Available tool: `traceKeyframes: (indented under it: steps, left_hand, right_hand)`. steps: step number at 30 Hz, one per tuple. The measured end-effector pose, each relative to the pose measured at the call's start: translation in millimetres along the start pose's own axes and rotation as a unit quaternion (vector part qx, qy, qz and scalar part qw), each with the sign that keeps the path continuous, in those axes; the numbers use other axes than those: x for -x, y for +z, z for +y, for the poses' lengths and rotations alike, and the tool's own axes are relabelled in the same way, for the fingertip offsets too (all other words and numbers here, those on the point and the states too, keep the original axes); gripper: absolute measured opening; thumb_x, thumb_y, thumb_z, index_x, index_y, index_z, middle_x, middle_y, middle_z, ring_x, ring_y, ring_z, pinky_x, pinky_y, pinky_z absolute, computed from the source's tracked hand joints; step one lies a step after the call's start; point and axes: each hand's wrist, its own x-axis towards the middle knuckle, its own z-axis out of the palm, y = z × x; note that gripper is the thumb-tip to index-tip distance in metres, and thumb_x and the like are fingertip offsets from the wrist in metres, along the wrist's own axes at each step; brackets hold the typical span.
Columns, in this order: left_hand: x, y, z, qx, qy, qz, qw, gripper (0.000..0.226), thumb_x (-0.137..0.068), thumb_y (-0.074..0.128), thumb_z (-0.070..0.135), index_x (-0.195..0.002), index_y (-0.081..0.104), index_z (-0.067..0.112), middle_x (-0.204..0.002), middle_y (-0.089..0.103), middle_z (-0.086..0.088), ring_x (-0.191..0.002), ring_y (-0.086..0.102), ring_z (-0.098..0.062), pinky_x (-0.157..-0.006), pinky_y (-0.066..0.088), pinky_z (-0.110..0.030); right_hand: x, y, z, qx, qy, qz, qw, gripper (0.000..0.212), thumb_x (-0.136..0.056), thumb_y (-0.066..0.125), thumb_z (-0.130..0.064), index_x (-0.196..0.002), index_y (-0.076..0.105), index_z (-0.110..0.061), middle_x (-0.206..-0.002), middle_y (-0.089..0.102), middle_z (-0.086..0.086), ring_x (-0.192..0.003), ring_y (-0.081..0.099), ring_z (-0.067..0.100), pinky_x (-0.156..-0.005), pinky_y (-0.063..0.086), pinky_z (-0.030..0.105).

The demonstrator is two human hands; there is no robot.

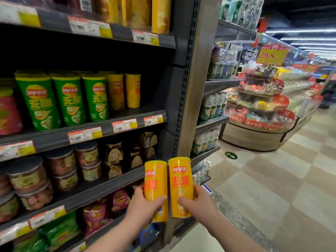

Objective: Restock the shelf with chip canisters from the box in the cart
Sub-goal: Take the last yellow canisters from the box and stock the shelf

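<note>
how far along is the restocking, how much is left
Done: two shelved canisters stand on the middle shelf. In hand: left hand grips the left canister, right hand the right canister. Left: shelving both beside them; the box is out of view.

Two bare human forearms [116, 233], uncovered right to the view's lower edge. The left grip [145, 205] and right grip [201, 204] are bare hands.
</note>
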Motion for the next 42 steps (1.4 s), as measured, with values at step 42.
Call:
traceKeyframes:
  steps: [42]
  left_hand:
    - [-129.4,-113.4,96.4,0.083,0.139,0.147,0.976,0.054,-0.075,0.076,0.039,-0.112,0.036,0.039,-0.091,0.052,0.022,-0.080,0.053,0.004,-0.067,0.044,-0.021]
  right_hand:
    - [-201.6,51.5,-196.4,-0.089,-0.245,-0.002,0.965,0.068,-0.084,0.069,-0.027,-0.142,0.035,-0.017,-0.122,0.057,0.000,-0.100,0.059,0.016,-0.080,0.048,0.029]
